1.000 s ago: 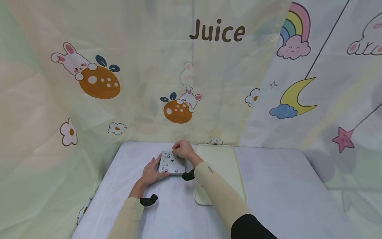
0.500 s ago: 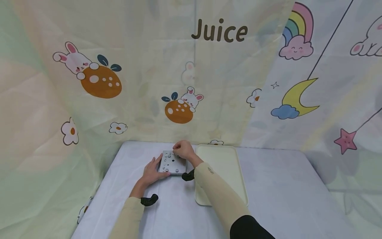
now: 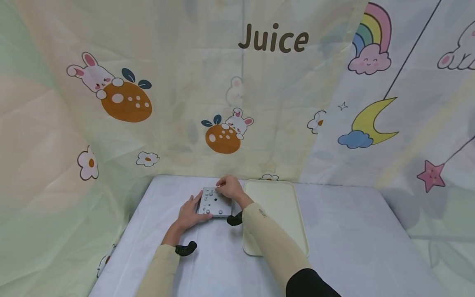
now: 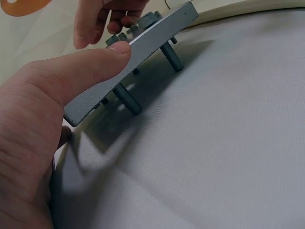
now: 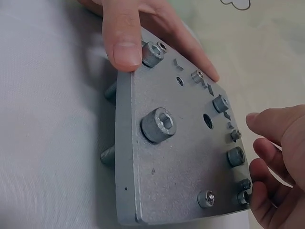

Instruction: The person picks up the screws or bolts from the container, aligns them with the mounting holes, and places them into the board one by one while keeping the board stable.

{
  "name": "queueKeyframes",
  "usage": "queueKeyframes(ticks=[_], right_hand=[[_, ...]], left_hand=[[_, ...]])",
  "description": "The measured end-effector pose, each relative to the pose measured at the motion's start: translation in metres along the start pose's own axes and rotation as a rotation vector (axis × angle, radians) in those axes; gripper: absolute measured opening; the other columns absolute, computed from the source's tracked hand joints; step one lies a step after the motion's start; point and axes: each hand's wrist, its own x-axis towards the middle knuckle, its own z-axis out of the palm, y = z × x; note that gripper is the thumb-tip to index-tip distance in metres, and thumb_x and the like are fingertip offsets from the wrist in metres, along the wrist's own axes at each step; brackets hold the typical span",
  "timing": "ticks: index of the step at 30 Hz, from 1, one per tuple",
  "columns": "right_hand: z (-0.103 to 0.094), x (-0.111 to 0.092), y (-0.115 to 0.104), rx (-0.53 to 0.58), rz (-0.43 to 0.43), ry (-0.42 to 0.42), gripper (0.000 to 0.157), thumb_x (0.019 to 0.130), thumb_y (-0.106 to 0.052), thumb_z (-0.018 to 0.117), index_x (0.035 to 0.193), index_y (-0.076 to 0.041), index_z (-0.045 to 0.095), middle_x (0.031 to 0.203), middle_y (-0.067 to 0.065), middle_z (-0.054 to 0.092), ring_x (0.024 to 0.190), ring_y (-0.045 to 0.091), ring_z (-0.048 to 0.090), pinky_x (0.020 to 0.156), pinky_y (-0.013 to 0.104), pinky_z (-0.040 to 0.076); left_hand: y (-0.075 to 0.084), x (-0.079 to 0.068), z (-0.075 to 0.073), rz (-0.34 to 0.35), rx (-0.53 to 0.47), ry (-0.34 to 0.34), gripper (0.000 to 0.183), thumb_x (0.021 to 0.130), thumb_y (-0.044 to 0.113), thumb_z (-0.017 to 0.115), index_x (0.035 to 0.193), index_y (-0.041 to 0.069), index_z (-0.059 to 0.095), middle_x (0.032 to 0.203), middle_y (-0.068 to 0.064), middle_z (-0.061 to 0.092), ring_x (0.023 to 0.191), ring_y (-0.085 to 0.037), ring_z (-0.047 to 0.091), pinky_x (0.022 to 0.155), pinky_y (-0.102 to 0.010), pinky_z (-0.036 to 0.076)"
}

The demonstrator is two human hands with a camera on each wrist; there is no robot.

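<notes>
A thick grey metal plate (image 5: 176, 148) carries several hex socket bolts (image 5: 158, 125) of different sizes. Threaded shanks (image 4: 127, 99) stick out beneath it, and the plate is raised off the cloth. My left hand (image 3: 188, 214) grips the plate by its side, its thumb (image 5: 125, 38) on the near edge beside a bolt. By the far right corner is my right hand (image 3: 231, 187), its thumb apart from the loosely curled fingers. One fingertip lies against or just beside a small bolt (image 5: 244, 197); contact is unclear. Nothing shows between thumb and fingers.
Just right of the plate lies a cream tray (image 3: 276, 198), partly under my right forearm. A white cloth (image 3: 345, 231) covers the table. Behind it hangs a printed curtain (image 3: 178, 99), close to the table's far edge.
The head view has shifted slightly. Both hands and the plate keep nearly the same places, with only a slight movement of the right hand's fingers.
</notes>
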Motion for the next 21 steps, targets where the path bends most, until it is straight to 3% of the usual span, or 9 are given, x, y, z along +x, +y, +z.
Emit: queueKeyframes(ticks=[12,21], right_hand=[[-0.023,-0.012,0.005,0.043,-0.048,0.043,0.012,0.092,-0.017,0.068,0.099,-0.010,0.074,0.089,-0.002,0.066,0.081,0.015,0.059,0.069,0.027,0.052],[-0.050,-0.031,0.025,0.033,-0.112,0.068,0.007,0.091,-0.015,0.069,0.094,-0.011,0.073,0.088,-0.002,0.065,0.082,0.015,0.057,0.064,0.027,0.050]], left_hand=[[-0.002,0.000,-0.007,-0.002,-0.021,-0.014,0.117,0.065,0.070,0.076,0.157,0.029,0.016,0.160,-0.019,0.010,0.142,-0.048,0.005,0.108,-0.068,0.014],[-0.011,0.006,-0.008,0.038,-0.017,-0.013,0.115,0.066,0.070,0.075,0.157,0.030,0.017,0.160,-0.016,0.013,0.143,-0.047,0.006,0.108,-0.068,0.012]])
